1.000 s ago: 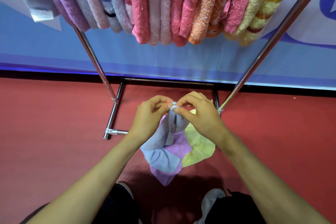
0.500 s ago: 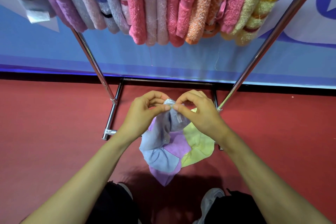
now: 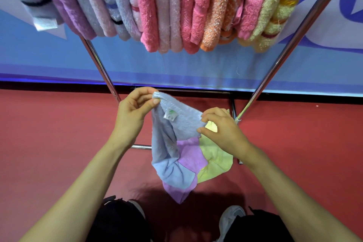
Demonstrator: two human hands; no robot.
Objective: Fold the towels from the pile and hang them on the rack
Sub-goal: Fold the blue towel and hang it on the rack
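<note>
Where the view lies nearest, dark trouser legs (image 3: 117, 222) and a grey shoe (image 3: 229, 216) stand on the red floor (image 3: 49, 143). Just beyond them, a small patchwork towel (image 3: 172, 165) of blue, purple and yellow panels hangs in the air between both hands, its purple point lowest. The left hand (image 3: 133, 116) pinches the blue top corner between thumb and forefinger, with the other fingers curled. The right hand (image 3: 224, 131), lower and to the right, pinches the blue edge in the same way, so that the top hem stretches on a slant between the two. A small white label (image 3: 169, 116) shows on the hem, nearer the left hand.

Farther off stands the chrome rack (image 3: 290, 53), its two uprights spreading left and right and its dark base bar (image 3: 196, 91) lying on the floor behind the hands. At the far top, a close row of folded towels (image 3: 167, 6) in lilac, pink, orange and pale yellow hangs from it, in front of a blue banner (image 3: 196, 65).
</note>
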